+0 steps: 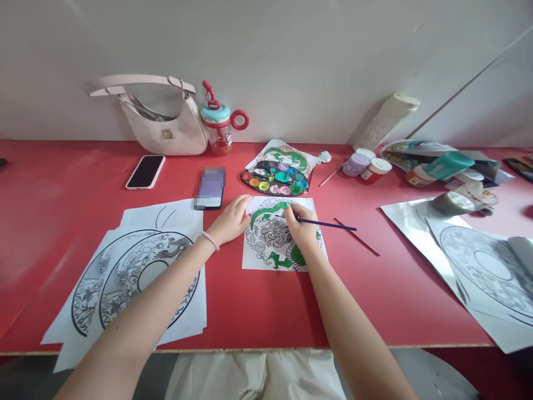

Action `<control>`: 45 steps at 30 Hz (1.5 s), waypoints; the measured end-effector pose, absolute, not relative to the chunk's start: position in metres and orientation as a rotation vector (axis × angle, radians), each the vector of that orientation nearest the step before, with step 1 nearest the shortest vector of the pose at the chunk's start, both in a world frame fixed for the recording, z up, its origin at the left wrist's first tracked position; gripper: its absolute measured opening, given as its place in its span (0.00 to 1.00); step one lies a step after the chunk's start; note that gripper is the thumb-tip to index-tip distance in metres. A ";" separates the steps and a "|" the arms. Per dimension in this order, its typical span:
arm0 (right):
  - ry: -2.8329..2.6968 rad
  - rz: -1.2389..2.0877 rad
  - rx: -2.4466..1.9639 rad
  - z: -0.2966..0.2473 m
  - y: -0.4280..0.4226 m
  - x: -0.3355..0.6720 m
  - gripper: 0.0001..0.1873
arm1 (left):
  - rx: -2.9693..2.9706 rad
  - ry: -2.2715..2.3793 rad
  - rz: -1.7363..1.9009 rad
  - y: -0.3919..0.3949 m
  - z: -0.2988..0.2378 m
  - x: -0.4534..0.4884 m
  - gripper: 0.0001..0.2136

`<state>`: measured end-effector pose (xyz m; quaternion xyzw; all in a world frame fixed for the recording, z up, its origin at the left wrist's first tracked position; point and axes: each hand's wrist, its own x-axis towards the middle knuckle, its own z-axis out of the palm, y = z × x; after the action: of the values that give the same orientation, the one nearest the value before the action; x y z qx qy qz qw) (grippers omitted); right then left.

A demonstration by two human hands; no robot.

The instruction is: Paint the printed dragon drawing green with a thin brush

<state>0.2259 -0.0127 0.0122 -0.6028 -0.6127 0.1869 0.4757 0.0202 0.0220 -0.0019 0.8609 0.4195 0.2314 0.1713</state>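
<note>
A sheet of line art with a dragon (pixel 255 261) lies in front of me, parts of the dragon painted green. My left hand (pixel 231 220) rests at the sheet's left edge, fingers stretched out and holding nothing. Over the upper right of the drawing, my right hand (pixel 300 223) is closed around a dark blue paintbrush (pixel 333 224). The brush handle points right; its tip is near the dragon's head. Just beyond the sheet sits a black paint palette (pixel 278 181) filled with several colours. A second, thin brush (pixel 358 238) lies on the table to the right.
Behind the palette is another painted dragon picture (pixel 287 153). Printed sheets (pixel 189 216) lie left, others (pixel 400 214) right. Two phones, one dark-screened (pixel 145 171), a white handbag (pixel 166 136), a drinking cup (pixel 219 136) and paint jars (pixel 376 170) stand farther back along the wall.
</note>
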 end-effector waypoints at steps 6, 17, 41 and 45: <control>-1.624 0.467 -1.412 0.013 -0.012 0.220 0.20 | 2.402 1.181 0.672 0.018 0.002 0.018 0.21; -1.556 0.471 -1.390 0.007 -0.006 0.220 0.16 | 2.484 1.152 0.741 0.018 0.001 0.016 0.19; -1.681 0.514 -1.348 0.008 -0.008 0.217 0.19 | 2.519 1.152 0.721 0.019 -0.003 0.015 0.19; -1.687 0.514 -1.361 0.009 -0.009 0.217 0.18 | 2.519 1.155 0.718 0.019 -0.003 0.014 0.19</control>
<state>0.2167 -0.0086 0.0092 -0.5484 -0.6794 0.2072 0.4412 0.0145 0.0194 -0.0030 0.8715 0.3994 0.2483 0.1389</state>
